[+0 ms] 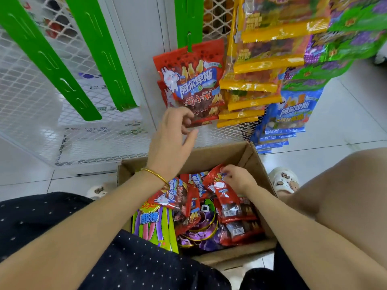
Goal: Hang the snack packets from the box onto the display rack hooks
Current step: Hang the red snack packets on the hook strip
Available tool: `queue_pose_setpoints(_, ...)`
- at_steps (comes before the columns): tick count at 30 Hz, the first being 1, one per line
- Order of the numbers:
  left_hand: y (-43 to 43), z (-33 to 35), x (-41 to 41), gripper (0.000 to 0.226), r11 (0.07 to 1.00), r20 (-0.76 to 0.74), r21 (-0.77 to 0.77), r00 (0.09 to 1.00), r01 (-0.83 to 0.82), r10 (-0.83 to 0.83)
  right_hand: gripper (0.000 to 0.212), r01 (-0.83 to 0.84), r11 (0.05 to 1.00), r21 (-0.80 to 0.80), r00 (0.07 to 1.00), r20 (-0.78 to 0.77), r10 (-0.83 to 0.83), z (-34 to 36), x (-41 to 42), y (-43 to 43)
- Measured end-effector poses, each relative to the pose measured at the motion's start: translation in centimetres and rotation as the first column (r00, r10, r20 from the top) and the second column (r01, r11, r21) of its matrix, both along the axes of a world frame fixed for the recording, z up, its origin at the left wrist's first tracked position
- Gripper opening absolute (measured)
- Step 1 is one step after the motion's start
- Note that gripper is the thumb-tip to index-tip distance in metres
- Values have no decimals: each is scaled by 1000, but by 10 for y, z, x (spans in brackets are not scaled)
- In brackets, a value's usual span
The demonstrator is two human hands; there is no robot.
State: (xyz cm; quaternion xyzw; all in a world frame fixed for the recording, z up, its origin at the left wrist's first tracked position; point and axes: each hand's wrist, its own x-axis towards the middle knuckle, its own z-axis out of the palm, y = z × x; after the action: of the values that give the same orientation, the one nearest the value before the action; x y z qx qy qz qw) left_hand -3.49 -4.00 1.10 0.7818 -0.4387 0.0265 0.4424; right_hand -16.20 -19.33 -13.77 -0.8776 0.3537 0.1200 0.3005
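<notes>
Head cam, fingers first. Fingertips (pixel 187 122) of the left hand (pixel 173 132) are curled at the bottom edge of the hung red pkt (pixel 189 80). The thumb sticks out below, apart from the foil. I can't tell whether those fingers grip the pkt or only touch it.

Fingers of the right hand (pixel 236 181) are bent and pinch the top edge of a loose red pkt (pixel 218 185), which lies tilted on the pile inside the box (pixel 249 155).

Going outward, there's a gold bangle (pixel 156 174) on the left wrist, and both forearms reach fwd over the box. The hung red pkt is on a tab of the middle green strip (pixel 188 21), w/ another red one just behind it. The box sits on the floor tiles below the rack, flaps open. It holds more red pkts, yellow-green pkts (pixel 155 225) at its left side and purple pkts (pixel 202 237) underneath.

Right of the red pkt hang yellow pkts (pixel 255 65) in an overlapping column, then blue pkts (pixel 291 114) and green-purple pkts (pixel 345 38). To the left, two bare green strips (pixel 41 49) slant across the white mesh panel (pixel 31 101).
</notes>
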Motion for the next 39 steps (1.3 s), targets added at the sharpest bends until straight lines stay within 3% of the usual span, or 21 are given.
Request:
queue_pose_setpoints(3,0,-18,-8,26,988,-20,143,998,64,-61,61,-154,982,106,958,-226,174,-26,-12,9)
queue_pose_setpoints(6,-3,-28,-6,26,976,-54,206,996,75,-65,86,-44,993,108,924,-374,82,-48,-21,26)
queue_pose_setpoints(9,-6,-34,-3,28,964,-86,251,994,90,-70,89,121,992,37,924,-368,-99,-55,-22,44)
queue_pose_setpoints(11,-8,-36,-2,28,958,-95,268,992,100,-77,82,186,983,0,921,-347,-174,-56,-23,46)
queue_pose_setpoints(16,-13,-39,-1,30,949,-137,292,987,122,-85,34,192,981,-36,934,-301,-193,-46,-27,33)
queue_pose_setpoints(21,-22,-41,-3,25,933,-284,308,954,187,-98,25,184,983,-24,953,-241,-184,-4,-22,0)
queue_pose_setpoints(24,-28,-40,-6,28,865,-331,422,934,271,-132,24,164,976,143,979,-149,-143,36,-17,-22)
queue_pose_setpoints(26,-32,-38,-8,39,806,-327,498,930,321,-169,23,180,883,433,983,-38,-182,65,-21,-30)
queue_pose_setpoints(28,-35,-34,-9,51,762,-303,550,931,343,-201,25,141,690,710,972,34,-233,88,-26,-34)
queue_pose_setpoints(30,-37,-27,-8,51,756,-329,541,920,369,-214,28,39,577,816,972,103,-212,103,-30,-35)
queue_pose_setpoints(34,-36,-7,-3,9,828,-409,407,888,385,-212,30,-81,494,865,937,235,-257,125,-30,-28)
queue_pose_setpoints(36,-34,2,0,13,863,-381,360,900,355,-211,40,-146,531,835,923,308,-231,130,-28,-22)
queue_pose_setpoints(39,-32,14,6,17,901,-341,319,922,294,-180,65,-95,784,614,923,350,-162,125,-20,-9)
